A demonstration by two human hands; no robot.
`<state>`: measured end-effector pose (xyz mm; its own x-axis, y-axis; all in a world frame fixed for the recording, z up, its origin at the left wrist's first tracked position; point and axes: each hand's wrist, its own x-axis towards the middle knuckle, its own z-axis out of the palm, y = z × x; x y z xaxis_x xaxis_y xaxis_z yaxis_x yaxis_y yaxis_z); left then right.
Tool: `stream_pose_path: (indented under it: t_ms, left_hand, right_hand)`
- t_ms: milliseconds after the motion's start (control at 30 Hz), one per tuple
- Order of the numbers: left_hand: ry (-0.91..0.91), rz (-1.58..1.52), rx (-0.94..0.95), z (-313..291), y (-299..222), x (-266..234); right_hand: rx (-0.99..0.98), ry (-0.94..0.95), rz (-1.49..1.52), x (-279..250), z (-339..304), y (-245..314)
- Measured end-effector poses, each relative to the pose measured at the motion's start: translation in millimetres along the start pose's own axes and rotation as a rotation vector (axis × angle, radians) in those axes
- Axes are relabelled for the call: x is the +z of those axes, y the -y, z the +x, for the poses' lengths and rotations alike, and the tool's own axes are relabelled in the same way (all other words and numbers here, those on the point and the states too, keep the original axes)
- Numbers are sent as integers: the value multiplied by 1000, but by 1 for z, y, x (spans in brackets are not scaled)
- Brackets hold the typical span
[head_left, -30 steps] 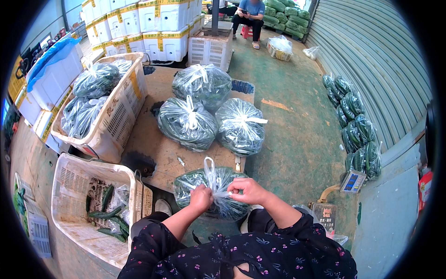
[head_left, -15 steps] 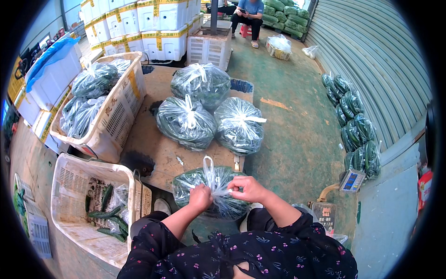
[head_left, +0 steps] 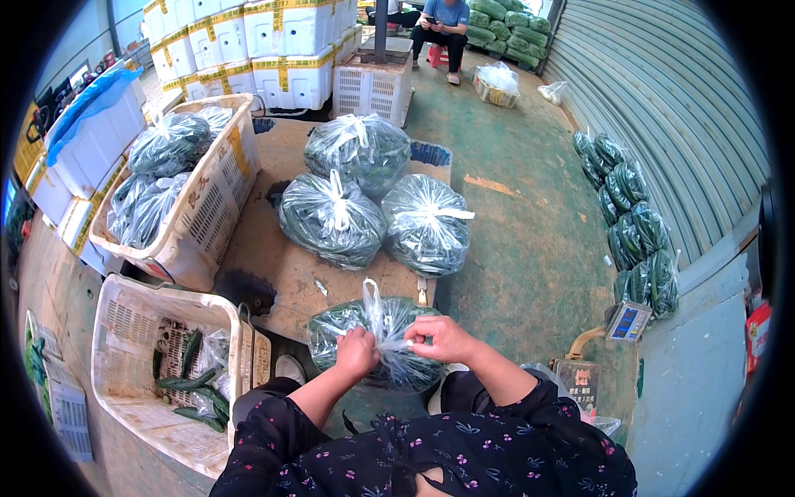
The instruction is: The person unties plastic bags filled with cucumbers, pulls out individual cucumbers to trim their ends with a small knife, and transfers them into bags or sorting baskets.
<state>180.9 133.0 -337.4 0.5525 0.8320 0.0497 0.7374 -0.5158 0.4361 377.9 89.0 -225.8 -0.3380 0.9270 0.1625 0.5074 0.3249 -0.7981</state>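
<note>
Right in front of me lies a clear plastic bag (head_left: 406,374) filled with cucumbers, its top gathered into an upright twist. My left hand (head_left: 356,351) is closed on the left side of the gathered neck. On the neck's right side, the fingers of my right hand (head_left: 440,338) pinch a small white end, perhaps a tie; the rest of it is hard to make out. Beyond sit three tied bags of cucumbers: a left one (head_left: 331,217), a right one (head_left: 427,224) and a far one (head_left: 358,151).
Loose cucumbers lie in a white crate (head_left: 108,331) at lower left; another crate (head_left: 217,195) behind it holds bagged ones. A scale (head_left: 628,321) stands at right. Several bags (head_left: 638,232) line the shutter wall. A person (head_left: 443,29) sits at the back near stacked foam boxes (head_left: 290,79).
Almost nothing differs. Both hands stay at the bag's neck, with only a slight shift of the right fingers.
</note>
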Motion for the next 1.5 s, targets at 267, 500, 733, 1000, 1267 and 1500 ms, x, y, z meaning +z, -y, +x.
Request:
stream_pose_path:
  t_ms: [267, 500, 733, 1000, 1267, 1500]
  left_hand:
    - [25, 0, 17, 1, 0, 1]
    - [24, -3, 28, 1, 0, 1]
    - [-5, 9, 50, 1, 1, 3]
    - [14, 23, 52, 1, 0, 3]
    - [24, 6, 36, 3, 0, 0]
    - [-62, -23, 35, 4, 1, -3]
  right_hand:
    - [18, 8, 26, 0, -1, 3]
    - [21, 25, 30, 0, -1, 4]
    - [9, 28, 25, 1, -1, 3]
    - [34, 1, -1, 1, -2, -8]
    - [152, 39, -97, 2, -5, -23]
    - [129, 99, -144, 10, -9, -35]
